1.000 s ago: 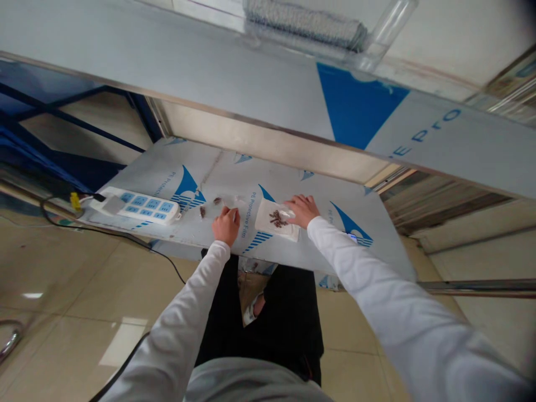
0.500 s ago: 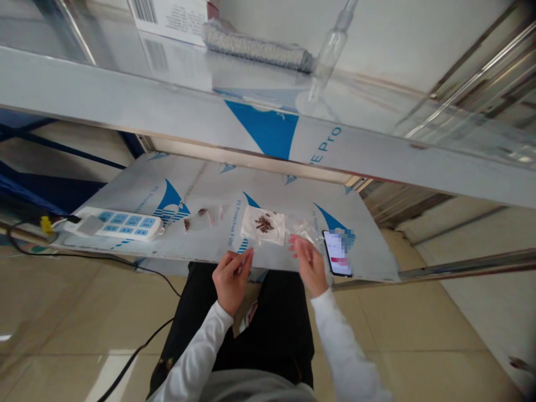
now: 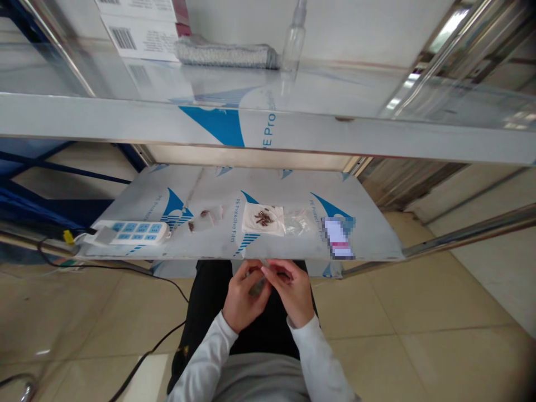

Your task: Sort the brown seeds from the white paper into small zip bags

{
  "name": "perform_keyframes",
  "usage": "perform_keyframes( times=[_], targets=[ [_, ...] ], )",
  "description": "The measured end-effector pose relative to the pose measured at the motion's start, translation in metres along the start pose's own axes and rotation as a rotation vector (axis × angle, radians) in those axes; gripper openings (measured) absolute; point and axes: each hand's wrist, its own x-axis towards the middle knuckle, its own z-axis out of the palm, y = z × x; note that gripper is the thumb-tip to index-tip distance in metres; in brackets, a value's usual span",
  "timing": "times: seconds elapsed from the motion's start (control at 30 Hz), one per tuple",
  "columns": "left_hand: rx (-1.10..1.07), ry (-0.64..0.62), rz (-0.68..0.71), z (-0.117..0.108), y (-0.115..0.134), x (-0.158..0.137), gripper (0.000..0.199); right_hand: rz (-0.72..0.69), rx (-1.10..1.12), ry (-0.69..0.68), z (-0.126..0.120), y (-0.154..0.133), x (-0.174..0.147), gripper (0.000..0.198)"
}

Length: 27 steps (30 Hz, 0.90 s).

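My left hand [image 3: 245,298] and my right hand [image 3: 293,290] meet over my lap, just in front of the shelf's front edge. Their fingertips pinch together at what looks like a small clear plastic bag [image 3: 257,287], largely covered by the fingers. Beyond them, a white square sheet [image 3: 248,223] carries a heap of small dark brown pieces [image 3: 264,218]. Right of this sheet lie several clear plastic bags [image 3: 298,222]. Further left, small clear bags [image 3: 205,222] with a few brown bits inside rest on the shelf.
The film-covered lower shelf [image 3: 218,184] also holds a white power strip [image 3: 140,233] at left and a phone [image 3: 337,237] at right. The upper shelf [image 3: 335,120] overhangs it, with boxes [image 3: 140,36], a grey rolled cloth [image 3: 228,56] and a clear spray bottle [image 3: 293,47].
My right hand has moved from beside the loose bags down and left to meet my left hand. Both are now below the shelf edge, fingertips together, and the camera view has shifted.
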Motion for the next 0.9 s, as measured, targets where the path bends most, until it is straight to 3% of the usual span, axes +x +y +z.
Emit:
perform_keyframes(
  times=[0.07,0.17,0.23,0.33,0.43,0.57,0.63,0.7,0.83,0.9],
  targets=[
    [-0.226,-0.002,-0.146,-0.001,0.006,0.0,0.02,-0.036,0.024,0.014,0.0,-0.001,-0.004,0.018],
    [-0.535,0.115,-0.469,-0.001,0.013,0.003,0.025,-0.159,-0.005,0.026,0.001,-0.004,-0.01,0.015],
    [-0.628,0.185,-0.598,-0.001,0.015,0.005,0.024,-0.249,-0.088,0.01,0.002,-0.007,-0.014,0.016],
    [-0.687,0.195,-0.643,-0.004,0.016,0.006,0.022,-0.323,-0.185,-0.014,0.002,-0.012,-0.019,0.017],
    [-0.688,0.144,-0.639,-0.011,0.016,0.006,0.022,-0.287,-0.184,-0.053,0.0,-0.019,-0.02,0.014],
    [-0.58,-0.032,-0.584,-0.024,0.017,0.007,0.023,-0.167,-0.148,-0.252,-0.004,-0.025,-0.017,0.021],
    [-0.434,-0.14,-0.554,-0.03,0.017,0.006,0.025,-0.171,-0.228,-0.326,-0.006,-0.023,-0.016,0.027],
    [-0.211,-0.201,-0.549,-0.037,0.017,0.002,0.024,-0.237,-0.39,-0.27,-0.009,-0.018,-0.014,0.027],
    [0.188,-0.157,-0.657,-0.05,0.016,-0.01,0.021,-0.328,-0.619,0.073,-0.02,-0.012,-0.011,0.025],
    [0.147,-0.165,-0.689,-0.054,0.017,-0.012,0.023,-0.301,-0.553,0.027,-0.023,-0.014,-0.011,0.022]
  ],
)
